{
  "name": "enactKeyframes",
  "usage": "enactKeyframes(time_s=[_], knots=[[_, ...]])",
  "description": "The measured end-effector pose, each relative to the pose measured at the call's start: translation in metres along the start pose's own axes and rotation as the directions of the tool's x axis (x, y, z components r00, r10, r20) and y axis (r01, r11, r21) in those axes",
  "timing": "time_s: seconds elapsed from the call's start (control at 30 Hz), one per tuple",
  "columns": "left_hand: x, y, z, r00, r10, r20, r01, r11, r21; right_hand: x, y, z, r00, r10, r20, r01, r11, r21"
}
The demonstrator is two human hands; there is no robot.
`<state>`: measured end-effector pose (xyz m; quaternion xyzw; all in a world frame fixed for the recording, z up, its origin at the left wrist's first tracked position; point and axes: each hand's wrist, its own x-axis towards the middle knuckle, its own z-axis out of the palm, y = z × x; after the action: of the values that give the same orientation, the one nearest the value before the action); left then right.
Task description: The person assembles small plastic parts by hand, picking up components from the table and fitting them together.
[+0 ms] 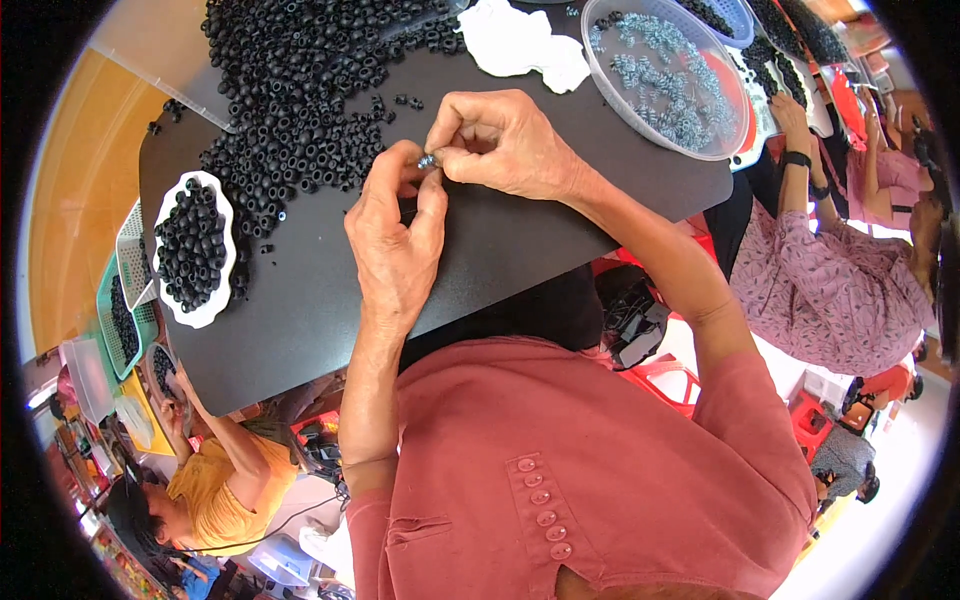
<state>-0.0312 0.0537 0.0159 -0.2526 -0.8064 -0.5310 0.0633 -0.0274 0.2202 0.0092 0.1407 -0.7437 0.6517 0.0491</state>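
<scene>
A small metal coil spring [427, 161] sits between the fingertips of both my hands, above the dark table [300, 320]. My left hand [393, 225] pinches from below and left, thumb and forefinger closed around it; whether a black piece is also in this grip is hidden. From the right, my right hand [512, 145] meets it with thumb and forefinger pinched on the spring, the other fingers curled in. A big heap of small hollow black plastic pieces [295, 90] spreads beyond my left hand. More springs [665, 75] lie in a clear round tub [722, 146] at the far right.
A scalloped white dish [198, 316] at the left holds more black pieces. A crumpled white cloth [520, 45] lies at the back, beside the tub. Co-workers sit on both sides, one in a yellow shirt [230, 490], another in patterned mauve clothing [830, 280].
</scene>
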Motion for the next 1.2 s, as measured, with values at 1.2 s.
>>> enactKeyframes(time_s=[1.2], knots=[[0.000, -0.003, -0.002, 0.975, -0.224, 0.007, 0.209, 0.896, -0.392, 0.001, -0.007, -0.002, 1.000, -0.012, -0.018, 0.011, 0.998, -0.065]])
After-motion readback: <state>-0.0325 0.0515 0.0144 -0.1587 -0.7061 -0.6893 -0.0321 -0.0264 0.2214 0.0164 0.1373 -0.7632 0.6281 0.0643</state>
